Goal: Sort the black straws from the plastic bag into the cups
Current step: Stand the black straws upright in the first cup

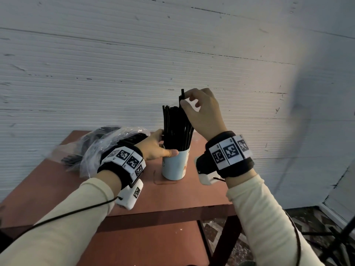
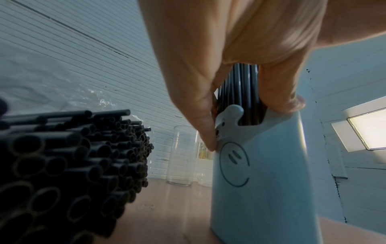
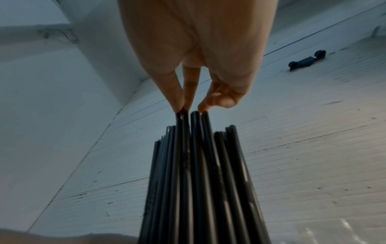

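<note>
A pale blue cup point(image 1: 173, 166) with a smiley face point(image 2: 261, 173) stands on the red-brown table point(image 1: 192, 196), packed with upright black straws point(image 1: 175, 127) point(image 3: 198, 181). My left hand point(image 1: 157, 147) grips the cup's rim, thumb in front, fingers point(image 2: 200, 125) curled round the far side. My right hand point(image 1: 199, 110) is above the bundle and pinches the tops of a few straws point(image 1: 182, 96) point(image 3: 183, 115) that stick up higher than the rest. A clear plastic bag point(image 1: 107, 143) holding many more black straws point(image 2: 62, 161) lies on the table to the left.
Two clear glass cups point(image 2: 180, 155) stand behind the blue cup, near the white ribbed wall point(image 1: 134, 64). The table's front edge point(image 1: 172, 212) is close to my wrists, with a lower shelf below. A patterned floor shows at the right.
</note>
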The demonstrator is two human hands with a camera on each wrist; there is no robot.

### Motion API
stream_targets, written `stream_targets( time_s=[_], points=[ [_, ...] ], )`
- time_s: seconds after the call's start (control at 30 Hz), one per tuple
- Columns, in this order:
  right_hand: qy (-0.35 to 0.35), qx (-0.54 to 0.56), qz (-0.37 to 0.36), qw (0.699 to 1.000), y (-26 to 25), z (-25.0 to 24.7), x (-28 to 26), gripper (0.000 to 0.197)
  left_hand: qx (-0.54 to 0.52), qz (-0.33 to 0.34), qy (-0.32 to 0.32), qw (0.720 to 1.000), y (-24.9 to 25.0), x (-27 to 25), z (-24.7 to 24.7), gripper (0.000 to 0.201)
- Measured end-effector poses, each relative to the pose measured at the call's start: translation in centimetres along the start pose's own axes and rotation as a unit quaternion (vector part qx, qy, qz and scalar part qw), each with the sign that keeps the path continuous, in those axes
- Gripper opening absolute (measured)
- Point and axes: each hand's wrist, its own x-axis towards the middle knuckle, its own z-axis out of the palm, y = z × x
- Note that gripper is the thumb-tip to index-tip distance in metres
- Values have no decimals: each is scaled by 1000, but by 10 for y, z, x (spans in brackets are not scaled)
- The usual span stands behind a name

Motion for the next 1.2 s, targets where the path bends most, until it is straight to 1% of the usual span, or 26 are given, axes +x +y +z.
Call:
stream_targets(
  time_s=[0.1, 0.2, 0.27, 0.37, 0.53, 0.67, 0.83, 1.0, 1.07, 1.13, 1.2],
  points=[
    [25, 9, -23, 999, -4, -3, -4, 1, 1, 0, -1, 1000, -1, 0, 0, 80],
    [53, 23, -40, 997, -5, -7, -15, 4, 2, -4, 6, 1000, 0, 0, 2, 78],
    [55, 41, -41, 997, -6, -7, -24, 4, 3, -7, 7, 1000, 1, 0, 2, 79],
    [50, 55, -19, 997, -7, -4, -30, 3, 2, -12, 9, 1000, 2, 0, 4, 79],
    [37, -5, 3, 999, -6, -1, -24, 7, -1, -19, 10, 1000, 6, -2, 5, 78],
    [5, -38, 50, 998, -4, 4, -28, 8, -3, -19, 14, 1000, 7, -3, 5, 78],
    [-6, -58, 95, 994, 3, 14, -37, 9, -6, -16, 15, 1000, 6, -4, 5, 79],
    [-31, -54, 117, 991, 9, 21, -52, 8, -3, -15, 8, 1000, 5, -4, 4, 80],
    [-29, -43, 115, 992, 9, 19, -51, 8, -2, -16, 9, 1000, 5, -4, 4, 79],
    [-16, -51, 95, 994, 5, 16, -49, 10, 7, -17, 12, 1000, 5, -3, 5, 79],
    [42, -43, 52, 997, -1, 14, -44, 14, 17, -23, 16, 999, 4, -3, 5, 79]
  ],
)
